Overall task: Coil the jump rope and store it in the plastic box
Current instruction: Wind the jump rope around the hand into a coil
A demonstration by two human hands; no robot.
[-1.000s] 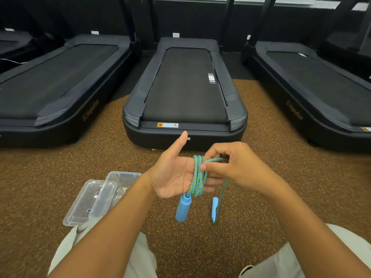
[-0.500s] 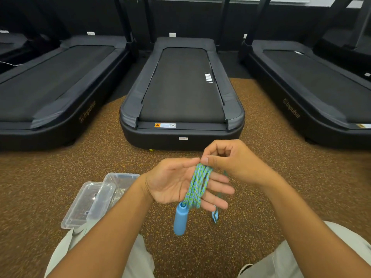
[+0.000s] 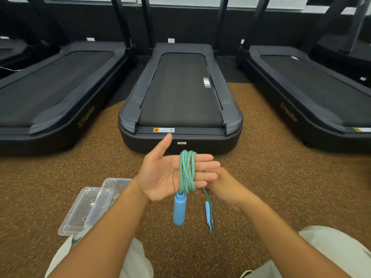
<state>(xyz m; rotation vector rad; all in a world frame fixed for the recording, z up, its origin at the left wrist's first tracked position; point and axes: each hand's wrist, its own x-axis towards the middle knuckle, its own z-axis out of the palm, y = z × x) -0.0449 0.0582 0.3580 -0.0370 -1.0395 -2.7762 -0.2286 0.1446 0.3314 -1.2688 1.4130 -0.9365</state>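
Observation:
A blue-green braided jump rope (image 3: 187, 171) is wound in several turns around the flat fingers of my left hand (image 3: 162, 173), palm up, thumb raised. One light blue handle (image 3: 179, 210) hangs below that palm. My right hand (image 3: 224, 185) sits behind and under the left fingers, pinching the loose rope end, and the second blue handle (image 3: 207, 214) dangles from it. The clear plastic box (image 3: 114, 185) lies on the floor at lower left, partly hidden by my left forearm.
A clear lid (image 3: 84, 211) lies beside the box, overlapping it. Three black treadmills (image 3: 180, 93) stand ahead on the brown speckled floor (image 3: 271, 187). My knees in pale trousers (image 3: 331, 251) fill the lower corners.
My right hand has gone from above the left fingers down behind and below them, carrying the rope around. The left thumb has lifted and the second handle hangs lower.

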